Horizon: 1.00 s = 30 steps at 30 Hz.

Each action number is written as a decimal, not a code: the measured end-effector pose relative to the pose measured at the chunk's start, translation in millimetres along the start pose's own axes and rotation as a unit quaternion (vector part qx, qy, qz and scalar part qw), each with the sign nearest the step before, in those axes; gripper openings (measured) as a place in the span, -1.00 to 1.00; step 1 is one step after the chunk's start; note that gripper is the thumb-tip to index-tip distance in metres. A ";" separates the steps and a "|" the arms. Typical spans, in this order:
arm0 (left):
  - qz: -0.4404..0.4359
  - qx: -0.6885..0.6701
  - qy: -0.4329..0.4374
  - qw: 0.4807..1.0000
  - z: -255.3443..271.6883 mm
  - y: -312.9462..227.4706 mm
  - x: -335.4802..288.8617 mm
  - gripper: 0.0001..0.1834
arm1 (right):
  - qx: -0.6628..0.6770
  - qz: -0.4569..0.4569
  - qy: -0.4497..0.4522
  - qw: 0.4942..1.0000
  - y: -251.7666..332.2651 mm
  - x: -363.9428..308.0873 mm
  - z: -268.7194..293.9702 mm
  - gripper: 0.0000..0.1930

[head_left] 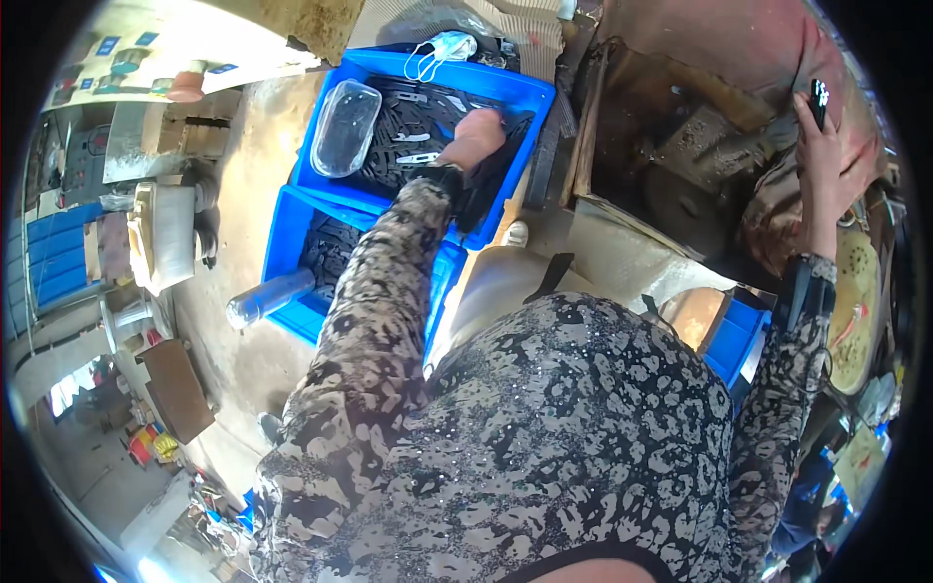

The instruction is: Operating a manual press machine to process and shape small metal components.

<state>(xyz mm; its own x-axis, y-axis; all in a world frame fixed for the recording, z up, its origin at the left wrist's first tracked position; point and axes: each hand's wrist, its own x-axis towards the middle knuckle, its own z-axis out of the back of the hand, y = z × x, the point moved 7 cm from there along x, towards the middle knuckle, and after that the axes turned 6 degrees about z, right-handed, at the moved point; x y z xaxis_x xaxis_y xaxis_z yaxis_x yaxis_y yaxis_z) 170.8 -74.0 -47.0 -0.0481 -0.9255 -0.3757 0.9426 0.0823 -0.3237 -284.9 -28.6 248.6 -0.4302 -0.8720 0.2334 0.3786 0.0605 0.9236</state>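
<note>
My left hand [474, 138] reaches down into a blue plastic bin [544, 102] at the upper middle. Its fingers point away among dark flat strips [389, 112], so I cannot see what they touch. A few shiny silver pieces [418, 157] lie on the strips near that hand. At the far right my right hand [822, 160] is raised, its fingers closed around a small black piece [820, 102] with bright white marks or glints. A clear plastic tub [346, 128] rests at the bin's left side.
A face mask [442, 51] lies over the bin's far rim. A second blue bin [282, 238] with dark pieces stands nearer, a clear bottle-like container [272, 296] leaning on its edge. Right of the bins is a grimy box-like recess [680, 146], with reddish cloth [777, 58] beyond it.
</note>
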 end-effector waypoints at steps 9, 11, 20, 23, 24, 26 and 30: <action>-0.012 0.060 0.032 0.998 -18.1 -28.6 1.2 -0.73 | -0.020 -0.062 0.006 0.998 -6.8 14.7 1.5 -0.77; -0.007 0.044 0.033 0.998 -14.8 -23.6 2.1 -0.71 | 0.007 -0.047 0.022 0.999 -2.1 13.6 0.0 -0.78; 0.135 -0.334 -0.015 0.933 30.5 98.8 -9.2 -0.79 | -0.393 0.380 0.052 0.836 1.6 -70.8 11.4 -0.52; 0.188 -0.331 -0.004 0.925 22.3 123.5 -23.2 -0.77 | -0.192 0.099 0.074 0.974 -42.3 -79.3 18.2 -0.62; 0.185 -0.320 0.006 0.929 16.3 125.6 -26.1 -0.70 | -0.100 -0.015 0.053 0.994 -55.5 -85.1 18.2 -0.64; 0.119 -0.140 -0.018 0.983 11.4 121.2 -29.4 -0.78 | 0.025 -0.101 0.014 0.994 -62.1 -96.2 7.1 -0.77; 0.094 0.022 0.052 0.994 -13.5 115.5 -25.3 -0.64 | 0.038 -0.110 0.032 0.993 -50.7 -106.7 -5.7 -0.76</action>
<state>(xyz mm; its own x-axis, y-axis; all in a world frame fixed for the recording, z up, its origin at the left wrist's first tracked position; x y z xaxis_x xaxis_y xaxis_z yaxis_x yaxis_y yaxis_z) 276.4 -36.0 -86.6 0.0977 -0.8518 -0.5147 0.9518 0.2311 -0.2017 -253.6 58.6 175.1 -0.4422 -0.8969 0.0066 0.2177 -0.1002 0.9709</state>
